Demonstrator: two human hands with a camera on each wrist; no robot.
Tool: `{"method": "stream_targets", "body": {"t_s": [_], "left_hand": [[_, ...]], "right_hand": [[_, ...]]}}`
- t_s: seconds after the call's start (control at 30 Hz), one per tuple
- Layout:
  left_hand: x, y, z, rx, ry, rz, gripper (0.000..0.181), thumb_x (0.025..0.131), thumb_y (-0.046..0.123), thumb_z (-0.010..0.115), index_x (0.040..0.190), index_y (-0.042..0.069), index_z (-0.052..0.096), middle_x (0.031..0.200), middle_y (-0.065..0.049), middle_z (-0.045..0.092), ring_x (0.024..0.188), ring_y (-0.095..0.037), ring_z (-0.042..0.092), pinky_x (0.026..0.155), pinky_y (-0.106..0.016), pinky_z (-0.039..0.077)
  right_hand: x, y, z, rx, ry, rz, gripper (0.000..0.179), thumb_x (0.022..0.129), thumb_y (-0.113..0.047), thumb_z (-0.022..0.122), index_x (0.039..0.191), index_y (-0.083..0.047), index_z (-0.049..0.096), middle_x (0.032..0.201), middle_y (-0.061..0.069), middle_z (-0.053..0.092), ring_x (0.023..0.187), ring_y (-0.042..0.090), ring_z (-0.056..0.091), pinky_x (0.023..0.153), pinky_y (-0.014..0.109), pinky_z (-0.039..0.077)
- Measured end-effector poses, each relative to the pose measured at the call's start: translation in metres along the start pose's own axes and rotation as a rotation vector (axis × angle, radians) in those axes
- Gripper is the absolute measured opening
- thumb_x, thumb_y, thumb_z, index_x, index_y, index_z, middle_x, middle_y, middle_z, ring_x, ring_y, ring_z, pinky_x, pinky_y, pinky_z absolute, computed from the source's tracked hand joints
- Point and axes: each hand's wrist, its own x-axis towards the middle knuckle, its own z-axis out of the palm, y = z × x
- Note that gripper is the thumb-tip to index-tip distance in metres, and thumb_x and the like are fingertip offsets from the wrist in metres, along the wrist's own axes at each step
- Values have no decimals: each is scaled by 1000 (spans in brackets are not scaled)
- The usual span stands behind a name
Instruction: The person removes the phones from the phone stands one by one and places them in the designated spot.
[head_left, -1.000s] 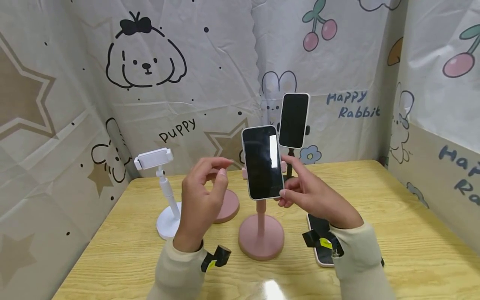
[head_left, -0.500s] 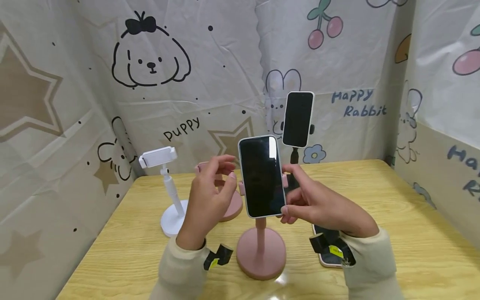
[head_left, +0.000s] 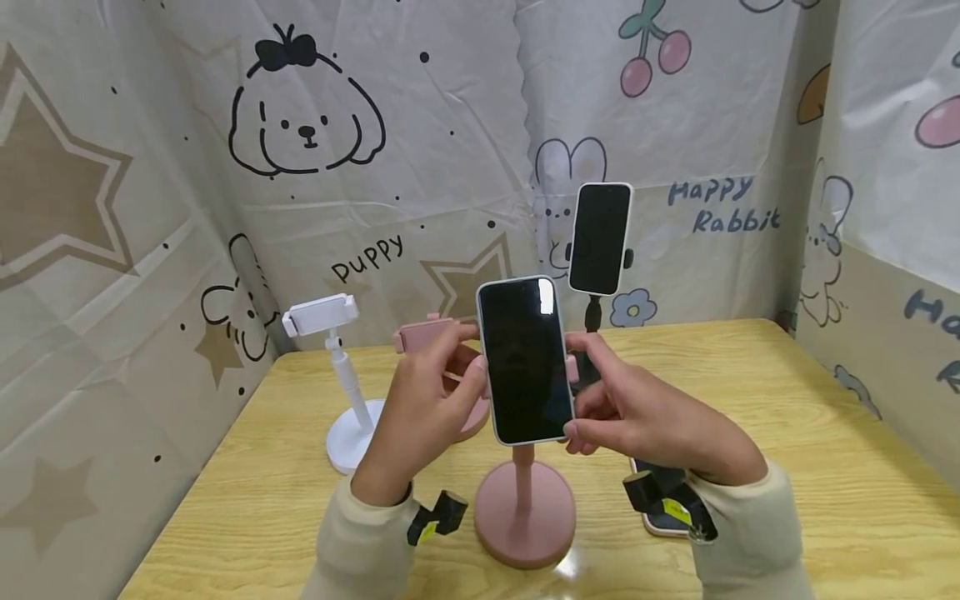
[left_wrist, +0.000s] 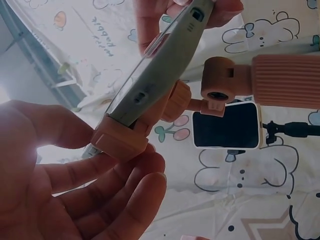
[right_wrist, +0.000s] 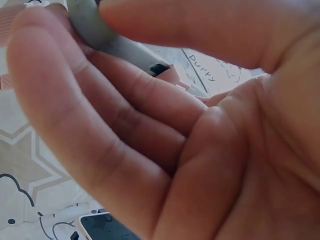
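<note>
A smartphone [head_left: 521,367] in a pale case, its screen dark, sits upright in the clamp of a pink phone stand [head_left: 525,529]. My left hand [head_left: 422,408] holds its left edge, and in the left wrist view the thumb and fingers lie around the pink clamp end [left_wrist: 120,140] there. At the lower right corner, my right hand [head_left: 648,412] pinches the phone between thumb and fingers, with the index finger up along the side. The right wrist view shows the thumb against the case [right_wrist: 120,50]; much of the phone is hidden behind the fingers.
To the left stands a white phone stand [head_left: 352,437], with a second pink stand [head_left: 427,333] partly behind my left hand. A phone on a black stand [head_left: 600,237] rises at the back. Another phone [head_left: 667,525] lies under my right wrist. Printed cloth [head_left: 450,167] encloses the wooden table [head_left: 247,500].
The held phone and its stand have come closer and lower in the head view. My left hand has moved in from beside the phone and now grips its left edge; the right keeps its hold.
</note>
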Motion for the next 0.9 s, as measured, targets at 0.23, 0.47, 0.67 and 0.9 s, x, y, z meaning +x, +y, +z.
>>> {"method": "stream_targets", "body": {"t_s": [0.23,0.47,0.67,0.9], "left_hand": [[-1,-1,0,9,-23,-6,24,95,12,56,119,12,60,81,3,66,70,-7,62,66,-28,56],[0,1,0,12,-43,-23,24,95,13,57,119,11,59,83,2,65,72,-8,62,67,-28,56],[1,0,-1,22,-53,-24,23,96,14,56,118,10,60,85,1,64,73,-11,63,67,-27,56],[0,0,-4,19,-63,-33,22,97,16,55,118,13,60,83,1,63,70,-14,62,67,-27,56]], "right_hand": [[-3,0,0,-29,3,6,75,93,-8,63,146,-19,12,84,4,71,78,21,69,76,31,57],[-4,1,-1,-50,20,11,77,92,-9,65,147,-17,11,84,3,71,77,20,69,75,30,57],[-3,0,1,-47,21,-3,77,92,-9,65,147,-18,11,83,3,71,76,20,69,74,31,57],[-1,-2,1,-51,24,8,77,92,-8,64,147,-18,11,84,3,71,76,20,69,74,31,57]]}}
